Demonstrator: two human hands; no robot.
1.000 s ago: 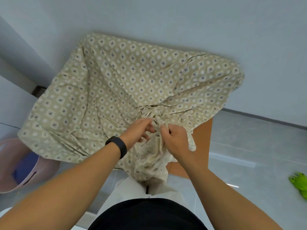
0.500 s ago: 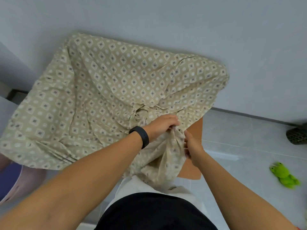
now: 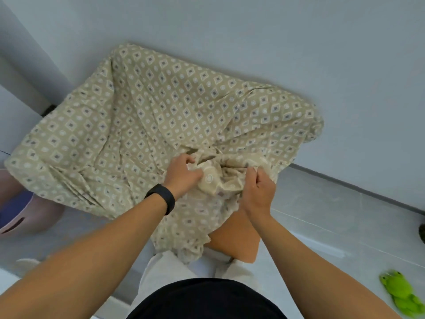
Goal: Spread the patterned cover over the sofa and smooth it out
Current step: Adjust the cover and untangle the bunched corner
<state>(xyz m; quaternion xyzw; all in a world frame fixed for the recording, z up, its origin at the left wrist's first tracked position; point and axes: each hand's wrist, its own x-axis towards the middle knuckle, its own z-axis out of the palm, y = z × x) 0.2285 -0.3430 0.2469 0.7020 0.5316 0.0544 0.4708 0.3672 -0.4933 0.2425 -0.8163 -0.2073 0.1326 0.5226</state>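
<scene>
Beige fabric with a grey-and-white diamond print, the patterned cover [image 3: 161, 125] lies draped and wrinkled over the sofa [image 3: 236, 240], whose orange front corner shows bare at the lower right. My left hand [image 3: 184, 176], black band [image 3: 162, 200] on its wrist, has fingers curled into a bunched knot of cloth near the front edge. My right hand [image 3: 258, 192] pinches the same bunch just beside it. A green toy [image 3: 400, 293] lies on the floor.

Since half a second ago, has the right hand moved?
Yes. Against the bare orange sofa, the right hand has gone up and away from it, toward the wall, and now grips the bunched cover.
</scene>
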